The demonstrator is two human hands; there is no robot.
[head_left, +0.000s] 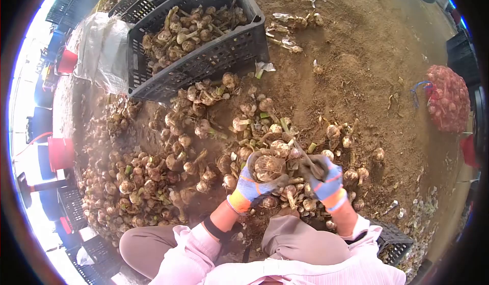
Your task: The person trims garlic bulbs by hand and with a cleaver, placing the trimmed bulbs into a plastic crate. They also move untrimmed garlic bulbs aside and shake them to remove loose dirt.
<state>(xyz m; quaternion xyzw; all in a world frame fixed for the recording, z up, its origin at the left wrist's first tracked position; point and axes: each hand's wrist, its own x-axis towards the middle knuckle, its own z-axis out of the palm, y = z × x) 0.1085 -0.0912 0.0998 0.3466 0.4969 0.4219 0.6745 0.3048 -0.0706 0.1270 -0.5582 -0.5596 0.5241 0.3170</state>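
My left hand (252, 182), in a blue and orange glove with dark, soiled fingers, is closed around a large garlic bulb (268, 168), its roots facing up. Close beside it to the right, my right hand (327, 179), gloved alike, is shut on a slim tool (309, 161) with a narrow part slanting up and left toward the bulb. I cannot tell what kind of tool it is. More garlic bulbs (279, 148) with cut stems and green leaf bits lie on the soil just beyond and beneath both hands.
A large heap of garlic (135, 183) spreads over the ground at left. Beyond it a black crate (204, 56) holds more garlic. A red mesh sack (448, 99) stands at right. Another black crate (389, 241) is near my right knee, and red buckets (61, 153) line the left edge.
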